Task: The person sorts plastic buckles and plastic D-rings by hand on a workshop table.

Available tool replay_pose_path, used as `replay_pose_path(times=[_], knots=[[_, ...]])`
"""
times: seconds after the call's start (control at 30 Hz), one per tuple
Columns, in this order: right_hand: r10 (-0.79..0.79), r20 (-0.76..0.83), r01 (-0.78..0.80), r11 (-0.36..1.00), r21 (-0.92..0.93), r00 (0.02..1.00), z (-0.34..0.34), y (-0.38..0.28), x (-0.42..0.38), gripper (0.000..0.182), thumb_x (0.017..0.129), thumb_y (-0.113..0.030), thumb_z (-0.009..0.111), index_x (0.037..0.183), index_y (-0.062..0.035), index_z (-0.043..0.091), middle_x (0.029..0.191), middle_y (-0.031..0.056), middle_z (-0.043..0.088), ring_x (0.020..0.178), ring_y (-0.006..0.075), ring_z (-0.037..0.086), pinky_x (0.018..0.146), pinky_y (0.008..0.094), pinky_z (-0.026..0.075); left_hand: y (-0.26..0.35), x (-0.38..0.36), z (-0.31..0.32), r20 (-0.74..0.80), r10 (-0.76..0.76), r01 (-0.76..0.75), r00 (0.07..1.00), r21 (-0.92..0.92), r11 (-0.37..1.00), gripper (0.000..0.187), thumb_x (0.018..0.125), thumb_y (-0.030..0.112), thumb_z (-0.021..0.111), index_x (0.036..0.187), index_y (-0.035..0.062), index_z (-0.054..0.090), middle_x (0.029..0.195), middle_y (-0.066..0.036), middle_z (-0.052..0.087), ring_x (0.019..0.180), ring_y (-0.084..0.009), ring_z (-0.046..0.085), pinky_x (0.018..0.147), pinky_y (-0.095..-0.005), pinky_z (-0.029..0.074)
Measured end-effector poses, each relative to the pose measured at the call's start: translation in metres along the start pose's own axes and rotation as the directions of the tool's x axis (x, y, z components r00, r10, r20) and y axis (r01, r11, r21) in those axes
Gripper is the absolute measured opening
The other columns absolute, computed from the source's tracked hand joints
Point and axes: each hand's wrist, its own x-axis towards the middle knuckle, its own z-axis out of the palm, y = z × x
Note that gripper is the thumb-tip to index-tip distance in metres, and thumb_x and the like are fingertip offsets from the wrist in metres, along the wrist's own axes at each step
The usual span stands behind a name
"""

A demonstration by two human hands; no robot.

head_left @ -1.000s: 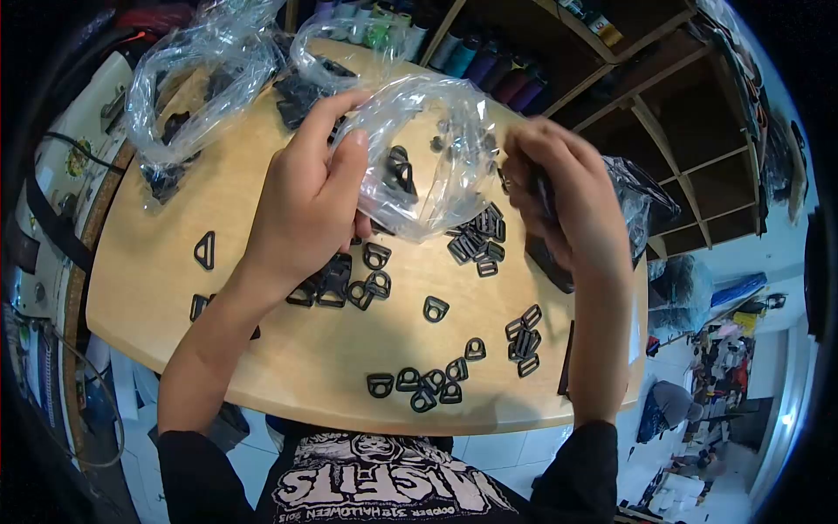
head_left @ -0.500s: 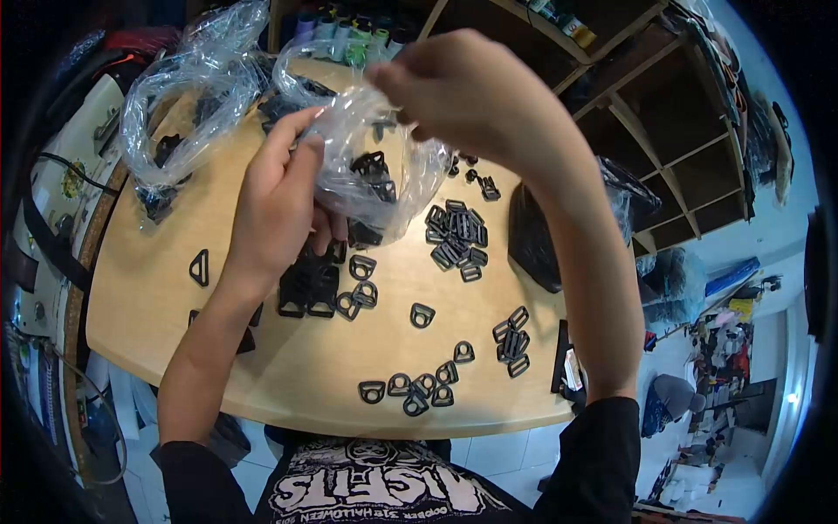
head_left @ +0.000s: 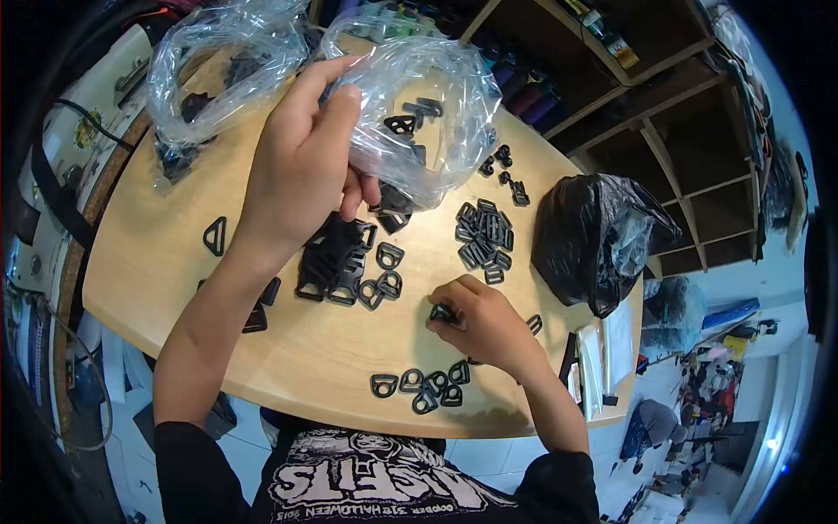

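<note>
My left hand [head_left: 301,157] grips the edge of a clear plastic bag [head_left: 471,92] and holds it up over the far part of the table. A few black plastic pieces show in or through the bag. My right hand [head_left: 484,323] is low over the table, fingers closed around a black plastic D-ring [head_left: 444,312], partly hidden by them. Nearer me lies a cluster of black D-rings [head_left: 426,386]. A dense pile of black buckles [head_left: 327,266] sits below my left hand. Black strap sliders [head_left: 484,231] are heaped beyond my right hand.
A black plastic bag [head_left: 585,236] stands on the table [head_left: 349,375] at the right. Another clear bag [head_left: 170,109] lies at the far left. Wooden shelves [head_left: 650,131] rise behind. A triangular ring [head_left: 215,236] lies at left, and small black parts [head_left: 515,188] lie beyond the sliders.
My right hand has come down from the bag's mouth to the table and closed on the lone D-ring. My left hand still holds the bag, which has opened out wider.
</note>
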Motion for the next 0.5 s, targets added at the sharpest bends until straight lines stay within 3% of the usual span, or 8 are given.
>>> replay_pose_path(times=[0.13,0.2,0.3,0.33,0.37,0.43,0.47,0.5], knots=[[-0.085,-0.018,0.086,0.991,0.104,0.996,-0.006,-0.007,0.019,0.031,0.074,-0.015,0.075,0.099,-0.0017,0.062,0.093,0.0137,0.061,0.08,0.0301,0.065,0.074,0.0359,0.053,0.002,0.0,-0.001,-0.005,-0.001,0.001,1.0,-0.017,1.0,0.036,0.101,0.02,0.04,0.129,-0.0035,0.044,0.059,-0.007,0.057,0.04,-0.0098,0.052,0.036,-0.022,0.038],[-0.161,-0.124,0.184,0.961,0.205,0.979,-0.01,-0.02,0.034,0.034,0.074,-0.015,0.075,0.102,-0.0025,0.06,0.095,0.0138,0.059,0.084,0.0297,0.064,0.075,0.0363,0.053,0.001,0.0,-0.001,0.008,0.011,-0.011,1.0,0.003,1.0,0.039,0.102,0.022,0.039,0.133,-0.0013,0.045,0.063,-0.009,0.058,0.044,-0.0123,0.055,0.035,-0.022,0.039],[-0.26,-0.101,0.268,0.961,0.074,0.96,-0.005,-0.029,0.053,0.038,0.073,-0.014,0.076,0.106,-0.0023,0.06,0.098,0.0122,0.059,0.093,0.0258,0.061,0.079,0.0354,0.051,0.001,-0.001,-0.002,0.008,0.021,-0.021,1.0,0.011,1.0,0.038,0.102,0.021,0.04,0.133,-0.0002,0.045,0.064,-0.009,0.059,0.045,-0.0123,0.055,0.035,-0.022,0.04],[-0.168,-0.01,0.168,0.986,-0.001,0.986,-0.003,-0.034,0.054,0.054,0.072,-0.021,0.08,0.115,-0.0014,0.054,0.109,0.0146,0.055,0.101,0.0288,0.059,0.087,0.0371,0.049,0.001,-0.001,-0.002,0.004,0.016,-0.016,1.0,0.02,1.0,0.038,0.102,0.021,0.04,0.134,0.0008,0.045,0.064,-0.009,0.059,0.045,-0.0121,0.056,0.036,-0.0221,0.04],[-0.168,-0.01,0.168,0.986,0.003,0.986,-0.002,-0.037,0.053,0.054,0.072,-0.021,0.08,0.115,-0.0014,0.054,0.109,0.0146,0.055,0.101,0.0288,0.059,0.087,0.0371,0.049,0.002,-0.001,-0.002,0.005,0.013,-0.013,1.0,0.023,1.0,0.038,0.102,0.021,0.04,0.134,0.0008,0.045,0.064,-0.009,0.059,0.045,-0.0121,0.056,0.036,-0.0221,0.04],[-0.112,-0.069,0.105,0.99,-0.093,0.991,0.003,-0.042,0.052,0.075,0.069,-0.033,0.085,0.124,0.0004,0.047,0.118,0.0177,0.05,0.108,0.0321,0.057,0.091,0.0388,0.048,0.001,-0.001,-0.002,-0.006,0.032,-0.032,0.999,0.015,0.999,0.038,0.102,0.021,0.04,0.134,0.0008,0.045,0.065,-0.009,0.06,0.046,-0.0121,0.057,0.036,-0.0219,0.04],[-0.109,-0.075,0.098,0.986,-0.136,0.991,0.005,-0.043,0.052,0.096,0.064,-0.045,0.086,0.134,0.0018,0.038,0.123,0.0209,0.046,0.115,0.0354,0.052,0.094,0.0406,0.047,0.002,-0.002,-0.002,0.002,0.031,-0.031,1.0,0.012,0.999,0.038,0.102,0.021,0.04,0.134,0.0007,0.045,0.066,-0.009,0.06,0.046,-0.0122,0.058,0.036,-0.0217,0.04],[-0.107,-0.07,0.097,0.986,-0.135,0.992,0.01,-0.04,0.052,0.096,0.064,-0.045,0.086,0.134,0.0018,0.038,0.123,0.0209,0.046,0.115,0.0354,0.052,0.094,0.0406,0.047,0.0,-0.002,-0.003,-0.001,0.026,-0.026,1.0,0.011,1.0,0.038,0.102,0.021,0.04,0.134,0.0007,0.045,0.066,-0.009,0.06,0.046,-0.0122,0.058,0.036,-0.0217,0.04]])
